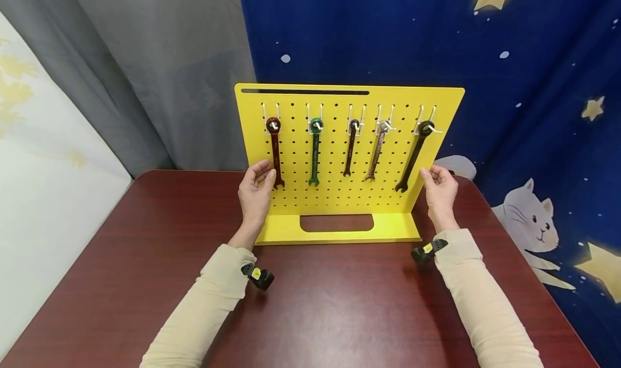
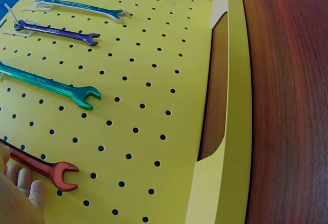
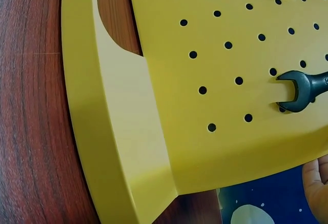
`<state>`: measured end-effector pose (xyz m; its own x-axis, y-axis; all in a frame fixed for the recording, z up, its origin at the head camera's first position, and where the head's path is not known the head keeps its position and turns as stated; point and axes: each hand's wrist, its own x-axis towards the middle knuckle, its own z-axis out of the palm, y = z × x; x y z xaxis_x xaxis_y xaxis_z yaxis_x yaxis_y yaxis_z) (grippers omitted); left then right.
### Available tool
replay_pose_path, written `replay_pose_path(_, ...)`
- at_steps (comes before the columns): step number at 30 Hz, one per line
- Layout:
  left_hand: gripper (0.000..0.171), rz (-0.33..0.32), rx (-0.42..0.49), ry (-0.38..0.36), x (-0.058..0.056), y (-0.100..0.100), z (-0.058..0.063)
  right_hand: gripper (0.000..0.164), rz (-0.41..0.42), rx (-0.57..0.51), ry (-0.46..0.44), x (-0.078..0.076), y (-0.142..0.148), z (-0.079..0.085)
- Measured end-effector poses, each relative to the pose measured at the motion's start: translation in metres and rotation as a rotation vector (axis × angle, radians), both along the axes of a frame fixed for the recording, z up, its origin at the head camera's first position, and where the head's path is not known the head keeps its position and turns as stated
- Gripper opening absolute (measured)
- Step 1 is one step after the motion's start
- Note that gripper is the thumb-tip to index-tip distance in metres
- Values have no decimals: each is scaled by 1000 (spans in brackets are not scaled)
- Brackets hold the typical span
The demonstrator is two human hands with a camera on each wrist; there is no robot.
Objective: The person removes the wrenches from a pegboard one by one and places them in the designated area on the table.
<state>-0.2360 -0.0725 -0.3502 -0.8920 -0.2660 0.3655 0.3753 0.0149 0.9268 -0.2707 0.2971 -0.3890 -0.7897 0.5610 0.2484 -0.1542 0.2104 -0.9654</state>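
Observation:
A yellow pegboard [image 1: 335,195] stands on the table. From its white hooks hang a red wrench [image 1: 276,155], a green wrench [image 1: 315,155], a small dark purple wrench [image 1: 350,150], a silver wrench [image 1: 377,155] and a black wrench [image 1: 414,160], open ends down. My left hand [image 1: 255,190] is in front of the board's left edge, its thumb right beside the red wrench's handle and its fingers loosely bent. My right hand [image 1: 440,190] is at the board's right edge, fingers relaxed, the thumb tip overlapping that edge close to the black wrench.
The board's folded foot [image 1: 281,230] has a long cutout and sits on a dark red wooden table [image 1: 330,303]. Behind hang a grey curtain [image 1: 160,61] and a blue star-patterned curtain [image 1: 388,34]. A white patterned surface [image 1: 43,158] stands at the left.

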Motion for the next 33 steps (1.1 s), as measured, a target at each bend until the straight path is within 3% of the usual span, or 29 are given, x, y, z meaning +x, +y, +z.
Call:
replay_pose_path(13,33,9,-9,-17,-1,8,6,9,9,-17,22,-1,-2,-2)
replay_pose_path(33,29,-35,-38,6,-2,5,7,16,3,-4,0,0,-1,-3)
